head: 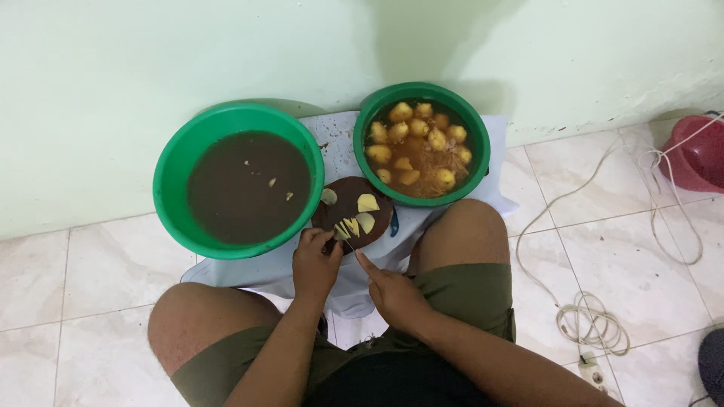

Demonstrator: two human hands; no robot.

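A round dark brown board [353, 213] lies on the floor cloth, and everything here is placed from it. On its flat top sit a few thin, pale yellow slices [360, 216], curved like shavings, with one paler slice at the board's far left edge. The left hand [315, 261] rests at the board's near edge, its grip clenched over something small that looks like a piece being cut, though the view is too poor to be sure. The right hand [394, 290] is just nearer the person than the board and to its right, the forefinger stretched toward the slices; whether its grip holds a thin blade cannot be told.

Left of the board stands a green plastic basin [172, 162] of smooth, murky brown water with a few pale flecks afloat. Beyond the board to the right is a second green basin [475, 128], holding peeled, knobbly yellow potatoes [417, 143] in brownish water.

Board and basins rest on a pale blue cloth [339, 147] spread over glossy cream floor tiles [105, 264] against a light green wall. Right of the board, well apart, a white cable [592, 320] coils on the tiles, and a red tub [697, 154] sits in the corner
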